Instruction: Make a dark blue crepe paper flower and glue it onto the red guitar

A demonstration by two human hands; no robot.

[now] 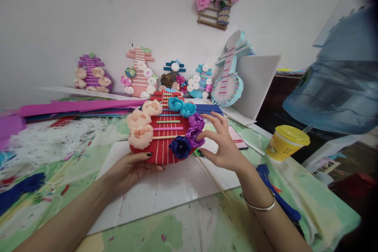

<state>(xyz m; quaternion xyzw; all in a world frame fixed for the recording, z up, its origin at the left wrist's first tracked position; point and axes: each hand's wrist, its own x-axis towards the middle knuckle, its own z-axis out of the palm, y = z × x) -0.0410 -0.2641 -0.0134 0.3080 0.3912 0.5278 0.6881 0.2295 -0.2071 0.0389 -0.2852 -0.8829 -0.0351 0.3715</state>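
Note:
A red paper craft guitar (162, 153) with white strings and coloured cross strips is held tilted above a white board (141, 199). My left hand (132, 169) grips its lower left edge, thumb on the front and fingers beneath. Peach paper flowers (141, 137) run up the guitar's left side. Two turquoise flowers (188, 109), purple flowers (195, 126) and a dark blue flower (180, 147) line the right. Beside the purple flowers is my right hand (220, 141), its fingers spread and curved, the fingertips at or very near the petals.
Several finished craft guitars (138, 75) lean along the wall. White string (56, 141) lies tangled at left near purple crepe paper (79, 106). At right are a yellow cup (286, 141), a phone (238, 138), a blue tool (279, 193) and a large water bottle (339, 75). A thin stick (214, 177) crosses the board.

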